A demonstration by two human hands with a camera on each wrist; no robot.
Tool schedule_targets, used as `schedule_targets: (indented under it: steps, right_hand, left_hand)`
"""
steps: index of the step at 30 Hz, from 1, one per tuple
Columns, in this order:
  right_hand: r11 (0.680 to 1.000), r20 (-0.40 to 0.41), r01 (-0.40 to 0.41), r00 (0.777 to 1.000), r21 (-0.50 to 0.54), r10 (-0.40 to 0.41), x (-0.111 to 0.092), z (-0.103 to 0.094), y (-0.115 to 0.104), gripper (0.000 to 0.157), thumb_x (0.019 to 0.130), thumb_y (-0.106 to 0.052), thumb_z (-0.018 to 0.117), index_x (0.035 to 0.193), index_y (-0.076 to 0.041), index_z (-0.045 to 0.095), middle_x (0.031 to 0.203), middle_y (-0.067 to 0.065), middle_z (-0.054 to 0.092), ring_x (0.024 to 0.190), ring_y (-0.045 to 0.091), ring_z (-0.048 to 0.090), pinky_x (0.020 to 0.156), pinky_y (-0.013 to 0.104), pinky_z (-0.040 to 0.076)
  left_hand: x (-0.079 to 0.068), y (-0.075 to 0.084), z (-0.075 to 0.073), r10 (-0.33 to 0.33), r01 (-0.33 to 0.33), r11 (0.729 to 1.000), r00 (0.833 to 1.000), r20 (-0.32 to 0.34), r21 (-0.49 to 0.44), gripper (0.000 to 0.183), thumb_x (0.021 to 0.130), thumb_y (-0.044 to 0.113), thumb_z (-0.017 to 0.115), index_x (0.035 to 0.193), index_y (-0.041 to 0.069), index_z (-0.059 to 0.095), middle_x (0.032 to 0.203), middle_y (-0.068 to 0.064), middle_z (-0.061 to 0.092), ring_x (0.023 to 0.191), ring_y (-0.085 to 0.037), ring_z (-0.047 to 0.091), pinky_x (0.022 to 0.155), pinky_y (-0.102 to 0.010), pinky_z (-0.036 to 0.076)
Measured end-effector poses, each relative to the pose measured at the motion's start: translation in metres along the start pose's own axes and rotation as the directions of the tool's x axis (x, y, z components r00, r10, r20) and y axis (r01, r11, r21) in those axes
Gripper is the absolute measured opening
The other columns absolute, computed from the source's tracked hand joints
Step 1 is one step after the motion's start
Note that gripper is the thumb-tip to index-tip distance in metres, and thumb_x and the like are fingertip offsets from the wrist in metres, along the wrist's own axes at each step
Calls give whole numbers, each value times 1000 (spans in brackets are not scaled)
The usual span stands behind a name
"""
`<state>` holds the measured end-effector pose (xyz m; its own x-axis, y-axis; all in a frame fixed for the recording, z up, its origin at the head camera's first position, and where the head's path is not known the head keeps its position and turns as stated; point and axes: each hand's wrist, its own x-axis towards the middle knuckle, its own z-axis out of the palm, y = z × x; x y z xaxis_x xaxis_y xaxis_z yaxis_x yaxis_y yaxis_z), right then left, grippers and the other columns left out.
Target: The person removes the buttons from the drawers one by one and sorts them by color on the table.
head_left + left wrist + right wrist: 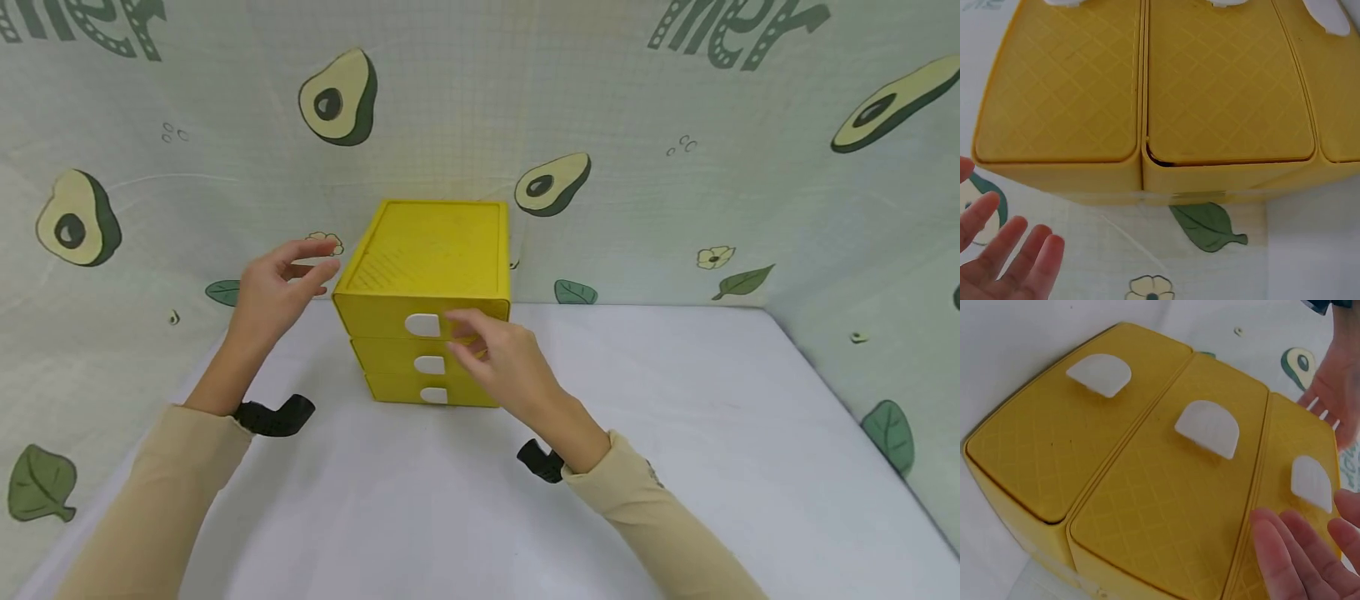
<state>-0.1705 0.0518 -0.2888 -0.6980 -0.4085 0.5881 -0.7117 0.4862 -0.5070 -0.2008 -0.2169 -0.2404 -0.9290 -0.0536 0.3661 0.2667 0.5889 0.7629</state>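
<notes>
A yellow three-drawer unit [435, 250] stands on the table with its drawers closed, each front bearing a white tab handle. My right hand [498, 354] is in front of the upper drawers, just right of the top handle [423, 325], thumb and fingers apart. In the right wrist view its fingers [1272, 550] are near the top drawer's handle [1311, 482], with nothing held. My left hand [281, 279] hovers beside the unit's upper left edge, fingers spread and holding nothing. The left wrist view shows its fingertips [1044, 256] apart from the yellow side.
A white cloth covers the table [712, 417], which ends at a far right edge. Behind and around it hangs a pale sheet [450, 100] printed with avocados and leaves. Black straps [276, 417] sit on both wrists.
</notes>
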Motion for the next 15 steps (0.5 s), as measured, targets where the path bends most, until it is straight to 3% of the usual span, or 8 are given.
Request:
schedule_targets:
  steps: [3, 7, 10, 15]
  right_hand:
    - [1000, -16, -11, 1000, -8, 11, 4, 6, -1, 29, 85, -9, 66, 114, -5, 61, 91, 7, 70, 74, 16, 68, 68, 26, 55]
    - [999, -39, -26, 999, -18, 26, 8, 13, -4, 27, 86, -11, 65, 113, -6, 62, 88, 6, 70, 72, 14, 67, 67, 23, 55]
    - [999, -67, -30, 997, -36, 27, 10, 16, -5, 24, 86, -10, 65, 110, -7, 63, 86, 5, 70, 70, 13, 66, 66, 22, 54]
    - [999, -104, -33, 994, -37, 29, 14, 21, -4, 18, 86, -8, 64, 104, -7, 64, 82, 4, 70, 65, 11, 62, 61, 17, 51]
  left_hand:
    - [4, -5, 0, -78, 85, 994, 992, 101, -67, 48, 90, 41, 57, 130, 15, 54, 129, -8, 54, 88, 4, 58, 72, -15, 52]
    - [8, -11, 3, -129, 155, 981, 971, 202, -119, 53, 91, 44, 55, 136, 18, 48, 132, -10, 50, 94, -1, 57, 74, -19, 53]
    - [11, -14, 6, -143, 177, 976, 962, 234, -128, 53, 91, 45, 54, 137, 20, 46, 130, -11, 49, 92, -4, 57, 72, -20, 53]
    - [15, -17, 11, -155, 188, 973, 961, 228, -132, 48, 92, 42, 53, 134, 20, 47, 120, -4, 50, 87, -6, 59, 70, -23, 54]
